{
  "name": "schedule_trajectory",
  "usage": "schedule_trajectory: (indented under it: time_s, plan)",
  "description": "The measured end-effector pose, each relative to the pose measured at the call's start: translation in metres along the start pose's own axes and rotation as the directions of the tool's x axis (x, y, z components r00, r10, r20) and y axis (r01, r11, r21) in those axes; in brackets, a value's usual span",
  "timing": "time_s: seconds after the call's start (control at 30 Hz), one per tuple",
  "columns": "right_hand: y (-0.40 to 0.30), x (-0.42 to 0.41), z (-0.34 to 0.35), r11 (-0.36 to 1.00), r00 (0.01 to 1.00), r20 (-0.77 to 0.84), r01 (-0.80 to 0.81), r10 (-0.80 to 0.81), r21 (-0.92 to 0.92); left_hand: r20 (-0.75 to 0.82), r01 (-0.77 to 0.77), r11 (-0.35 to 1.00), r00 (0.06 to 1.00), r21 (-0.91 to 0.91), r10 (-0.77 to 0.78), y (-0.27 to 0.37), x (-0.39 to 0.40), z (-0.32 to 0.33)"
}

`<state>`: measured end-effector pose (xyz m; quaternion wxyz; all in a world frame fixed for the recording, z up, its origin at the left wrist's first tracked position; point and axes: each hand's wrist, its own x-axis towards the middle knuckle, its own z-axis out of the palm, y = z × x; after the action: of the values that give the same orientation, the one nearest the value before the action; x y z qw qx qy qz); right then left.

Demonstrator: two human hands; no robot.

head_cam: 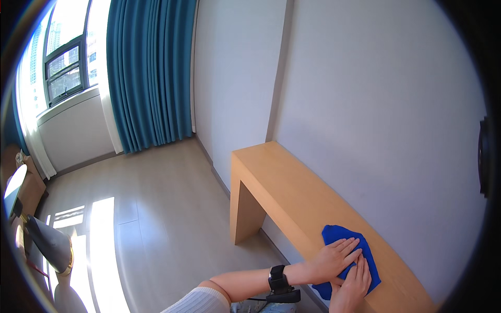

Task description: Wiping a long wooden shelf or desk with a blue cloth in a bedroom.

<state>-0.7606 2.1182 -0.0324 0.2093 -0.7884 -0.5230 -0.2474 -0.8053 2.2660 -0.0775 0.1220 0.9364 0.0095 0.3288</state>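
Note:
A blue cloth (370,260) lies spread on the top of a light wooden console table (289,187), near its closer end, and part of it hangs over the front edge. Flat on the cloth rests my left hand (332,260), its fingers pointing to the right. My right hand (354,279) presses on the same cloth just below, its fingers pointing up and its fingertips meeting those of the left. A black strap with a small device (278,279) is around my left wrist.
The table stands along a pale wall (372,117). Beyond its far end are a teal curtain (152,78) and a window (64,70). A lamp with a dark conical shade (51,244) stands at the lower left, near brown furniture (31,187).

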Motion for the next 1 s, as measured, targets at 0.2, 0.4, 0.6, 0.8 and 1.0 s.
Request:
schedule_trajectory:
  time_s: [0.2, 0.4, 0.6, 0.8, 1.0]
  plan:
    - [-0.006, 0.003, 0.022, 0.997, 0.998, -0.044, 0.05, -0.047, 0.064, 0.012, 0.076, 0.989, 0.997, 0.129, -0.078, 0.002, -0.014, -0.026]
    - [0.005, -0.015, 0.029, 0.989, 0.985, -0.113, 0.136, -0.128, 0.065, -0.061, 0.167, 0.925, 0.986, 0.342, -0.155, 0.034, -0.034, -0.009]
    - [0.012, -0.024, 0.001, 0.985, 0.981, -0.134, 0.152, -0.14, 0.085, -0.112, 0.15, 0.925, 0.987, 0.349, -0.117, 0.05, -0.026, 0.017]
    - [0.013, -0.013, 0.002, 0.994, 0.991, -0.072, 0.11, -0.111, -0.013, -0.113, 0.103, 0.953, 0.991, 0.285, -0.074, 0.031, -0.011, 0.028]
    - [-0.006, 0.008, 0.029, 0.997, 0.996, -0.042, 0.079, -0.078, 0.023, 0.044, 0.062, 0.995, 0.997, 0.073, -0.065, -0.008, -0.012, -0.031]
